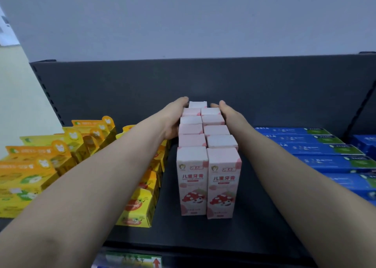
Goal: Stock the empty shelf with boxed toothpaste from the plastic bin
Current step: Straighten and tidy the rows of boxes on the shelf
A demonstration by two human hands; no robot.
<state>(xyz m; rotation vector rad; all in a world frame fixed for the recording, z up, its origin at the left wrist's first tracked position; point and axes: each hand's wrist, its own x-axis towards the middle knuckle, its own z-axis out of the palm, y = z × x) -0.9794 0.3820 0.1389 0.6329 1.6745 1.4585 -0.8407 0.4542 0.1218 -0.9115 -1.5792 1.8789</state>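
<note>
Toothpaste boxes (192, 140), pink, squeezed between two flat hands on the dark shelf (264, 217). On the left hand (173, 123), fingers (182, 102) straight and released, laid along the left flank of the rows, curled round nothing. On the right hand (227, 115), fingers (216, 105) equally straight, flat against the right flank. Both sets of tips level with the rearmost box.

Every box upright, long axis vertical, printed front toward the shelf's front edge. Eleven counted: two touching rows of five running front to back, plus one alone at the rear, centred behind the pair. Right row slightly staggered against the left.

Bare shelf all round: a narrow strip on the left, toward the yellow boxes (140, 202), a wider one on the right, toward the blue boxes (325, 162). More bare shelf in front, down to the edge, and a gap behind, up to the back panel (203, 80).

Yellow boxes upright in several rows, too overlapped to count. Blue boxes flat, long axis left to right, six showing in the nearer group, more at the far right. One price label (132, 260) on the shelf's front edge.
</note>
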